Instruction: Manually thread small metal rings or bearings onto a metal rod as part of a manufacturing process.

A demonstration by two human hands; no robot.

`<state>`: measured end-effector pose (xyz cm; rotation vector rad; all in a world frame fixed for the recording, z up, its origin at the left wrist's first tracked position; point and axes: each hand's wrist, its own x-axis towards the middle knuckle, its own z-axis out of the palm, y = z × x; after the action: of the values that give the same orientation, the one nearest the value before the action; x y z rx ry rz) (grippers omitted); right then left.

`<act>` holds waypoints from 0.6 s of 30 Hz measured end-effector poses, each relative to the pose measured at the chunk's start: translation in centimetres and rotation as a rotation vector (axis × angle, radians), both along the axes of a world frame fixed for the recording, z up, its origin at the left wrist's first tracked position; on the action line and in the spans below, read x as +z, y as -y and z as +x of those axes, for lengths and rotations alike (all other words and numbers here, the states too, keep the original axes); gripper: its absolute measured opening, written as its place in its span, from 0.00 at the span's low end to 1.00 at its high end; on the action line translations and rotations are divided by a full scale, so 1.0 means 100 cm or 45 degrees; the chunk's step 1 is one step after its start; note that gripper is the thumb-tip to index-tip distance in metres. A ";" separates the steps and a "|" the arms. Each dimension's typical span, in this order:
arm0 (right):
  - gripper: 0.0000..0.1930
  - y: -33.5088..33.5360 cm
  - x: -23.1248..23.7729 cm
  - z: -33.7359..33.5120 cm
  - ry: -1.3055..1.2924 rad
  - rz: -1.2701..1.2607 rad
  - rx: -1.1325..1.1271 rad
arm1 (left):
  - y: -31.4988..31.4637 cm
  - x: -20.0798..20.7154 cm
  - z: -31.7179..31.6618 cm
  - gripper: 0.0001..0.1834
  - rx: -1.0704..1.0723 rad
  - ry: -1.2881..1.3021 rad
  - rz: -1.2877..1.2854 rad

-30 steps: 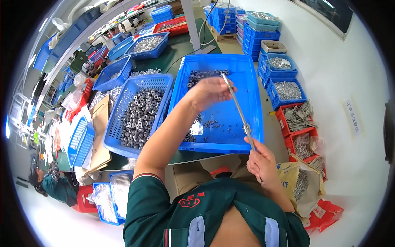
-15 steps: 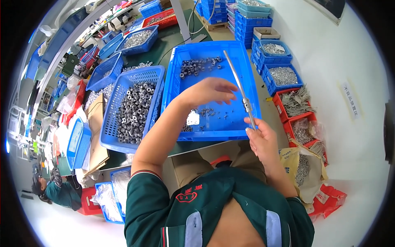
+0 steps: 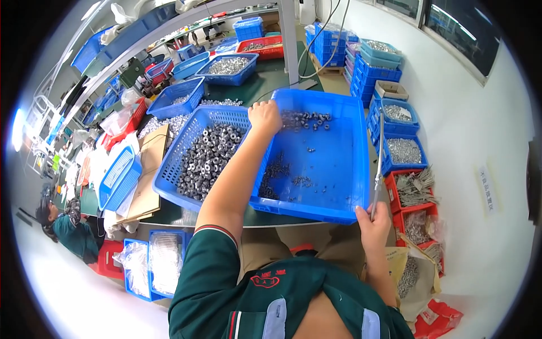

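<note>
My right hand is closed around the lower end of a slim metal rod, which has a collar-like fitting partway up. It holds the rod upright just outside the right wall of a large blue tray. At the tray's far left, my left hand is closed over the rim; its fingertips are partly hidden. Dark metal nuts lie at the far end inside the tray, with small dark bits near its left side. Beside it, a blue mesh basket is full of larger dark nuts.
Several blue bins of silvery parts and red bins of rods line the right wall. More baskets stand farther along the green table. Cardboard sheets lie left of the mesh basket. A co-worker is at far left.
My left hand has gone from beside the rod, over the tray, to the tray's far-left rim and closed. My right hand has carried the rod to the tray's right side. The view has shifted.
</note>
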<state>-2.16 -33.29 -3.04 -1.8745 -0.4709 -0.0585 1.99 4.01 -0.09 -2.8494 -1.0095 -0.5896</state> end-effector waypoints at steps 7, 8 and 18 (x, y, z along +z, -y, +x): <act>0.15 -0.003 -0.005 0.003 0.030 0.033 -0.057 | -0.037 -0.018 0.039 0.14 0.147 -0.045 -0.050; 0.15 -0.002 -0.009 0.006 -0.022 0.032 -0.027 | -0.039 -0.017 0.042 0.13 0.145 -0.080 -0.128; 0.11 -0.002 -0.010 0.011 -0.179 0.126 0.044 | -0.036 -0.003 0.037 0.12 0.218 0.019 -0.296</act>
<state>-1.05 -33.07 -4.00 -1.7592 -0.3961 0.0716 5.72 7.60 -0.43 -2.9107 -1.3926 -0.5100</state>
